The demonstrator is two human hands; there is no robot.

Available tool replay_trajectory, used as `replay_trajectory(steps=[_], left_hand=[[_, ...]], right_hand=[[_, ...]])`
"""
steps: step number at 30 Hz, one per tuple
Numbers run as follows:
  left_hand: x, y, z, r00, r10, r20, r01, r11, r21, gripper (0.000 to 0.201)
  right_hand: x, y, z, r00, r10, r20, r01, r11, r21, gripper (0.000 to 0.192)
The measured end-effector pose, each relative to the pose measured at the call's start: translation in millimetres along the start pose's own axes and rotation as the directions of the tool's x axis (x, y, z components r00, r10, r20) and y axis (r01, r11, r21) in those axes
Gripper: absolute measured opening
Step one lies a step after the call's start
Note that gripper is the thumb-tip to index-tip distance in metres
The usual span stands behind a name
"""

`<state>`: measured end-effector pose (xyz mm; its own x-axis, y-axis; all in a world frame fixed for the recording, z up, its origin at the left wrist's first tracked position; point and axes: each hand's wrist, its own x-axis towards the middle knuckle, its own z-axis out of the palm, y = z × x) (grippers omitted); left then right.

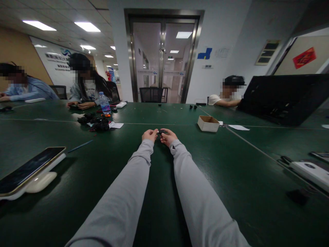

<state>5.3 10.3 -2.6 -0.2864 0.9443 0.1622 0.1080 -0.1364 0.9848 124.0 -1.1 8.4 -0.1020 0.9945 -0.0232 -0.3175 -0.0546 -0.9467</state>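
Bench with a dark green, smooth top [218,164] spans my head view. Near its middle I read the left hand [149,135] and right hand [168,137], both in light grey sleeves, fingertips nearly meeting. Between them sits a small dark piece [161,131]; each hand is narrow, pinching it from its own side. I cannot make out its exact shape; it is too small.

Beyond the right hand, to its right: an open, pale-sided rectangular box [208,128]. To the left of the hands: a heap of tangled black parts [96,122], with a clear plastic bottle [104,104] upright just behind it. Nearer on the left I note a thin blue stick [80,146] beside a dark-screened, gold-edged phone [33,168].
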Motion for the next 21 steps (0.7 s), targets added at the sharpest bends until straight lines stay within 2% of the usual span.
replay_trajectory(steps=[6,12,21], left_hand=[[-3,3,-1.6,0.998,0.03,-0.053,-0.025,0.996,0.087,0.028],[-8,13,-6.9,0.997,0.042,-0.068,-0.024,0.968,0.249,0.034],[-6,11,-7.2,0.997,0.067,-0.047,-0.052,0.962,0.266,0.038]], right_hand=[[1,2,0,1.0,-0.027,0.013,0.027,0.999,-0.025,0.024],[0,2,2,0.998,-0.055,0.04,0.057,0.996,-0.066,0.028],[1,3,0,0.996,-0.051,0.073,0.056,0.996,-0.063,0.03]])
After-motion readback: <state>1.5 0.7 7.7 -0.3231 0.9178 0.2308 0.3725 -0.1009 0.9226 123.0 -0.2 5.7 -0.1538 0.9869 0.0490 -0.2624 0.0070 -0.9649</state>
